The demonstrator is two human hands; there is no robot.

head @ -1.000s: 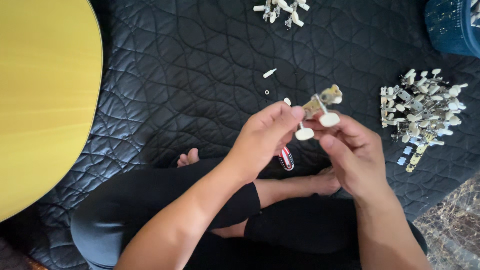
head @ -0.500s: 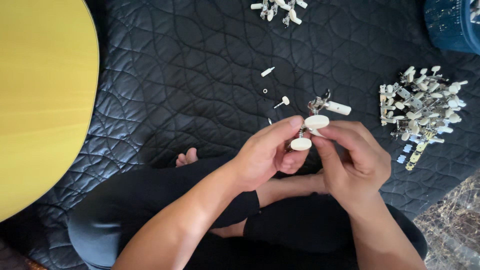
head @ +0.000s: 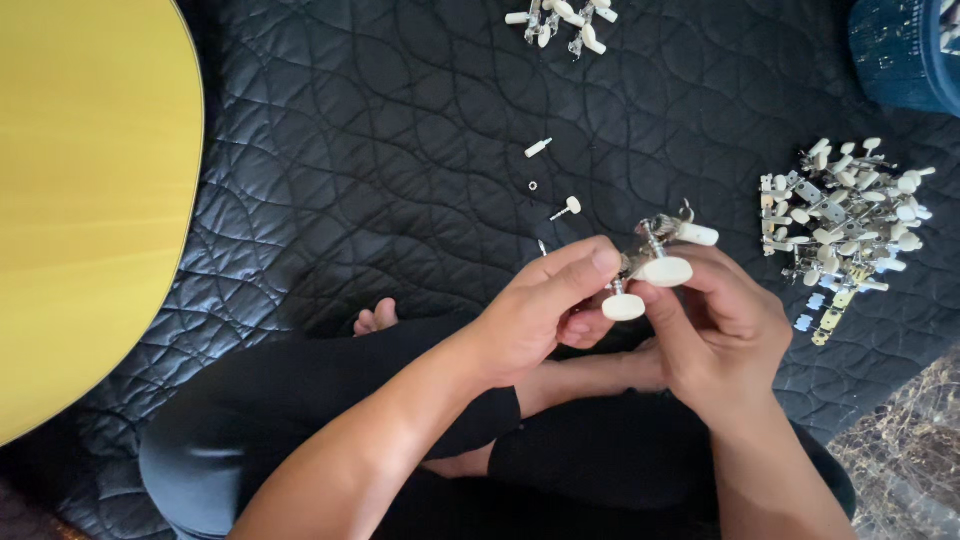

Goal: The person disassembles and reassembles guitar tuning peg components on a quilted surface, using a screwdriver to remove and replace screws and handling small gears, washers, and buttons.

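both forearms are bare, with no sleeves, watch or rings in view. the left hand (head: 545, 315) and right hand (head: 715, 330) are ungloved. black trousers (head: 300, 420) cover the legs; feet are bare.

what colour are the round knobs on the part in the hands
Cream-white round knobs on a metal tuner set, head view.

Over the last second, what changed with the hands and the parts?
Both hands, left hand and right hand, kept hold of the tuner assembly and turned it: its white knobs now point a different way, one pinched at the fingertips. A small white-headed pin, earlier hidden by the hands, now shows on the black mat. The pile of tuners, the top cluster and the yellow guitar body stayed put.
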